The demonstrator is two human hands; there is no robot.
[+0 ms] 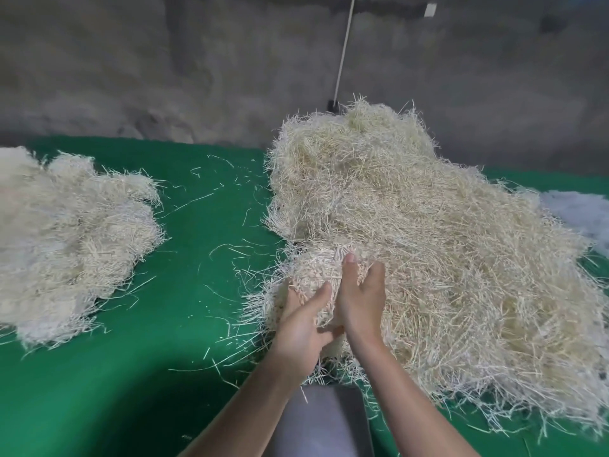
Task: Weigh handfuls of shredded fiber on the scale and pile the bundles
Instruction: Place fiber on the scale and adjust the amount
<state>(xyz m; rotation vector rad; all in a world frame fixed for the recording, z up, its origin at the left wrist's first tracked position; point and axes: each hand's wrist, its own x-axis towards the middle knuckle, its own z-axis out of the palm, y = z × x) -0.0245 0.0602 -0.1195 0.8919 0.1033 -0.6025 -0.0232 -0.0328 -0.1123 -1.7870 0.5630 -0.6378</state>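
I count two heaps of shredded fiber on my green worktop (197, 324): one big heap (445, 242) at about two o'clock and one lower pile of bundles (66, 242) at nine o'clock. One handful (316, 275) sits between my two hands, left hand (304, 328) and right hand (359, 298). One white cord (344, 51) hangs at twelve o'clock. Loose strands are too many to count.
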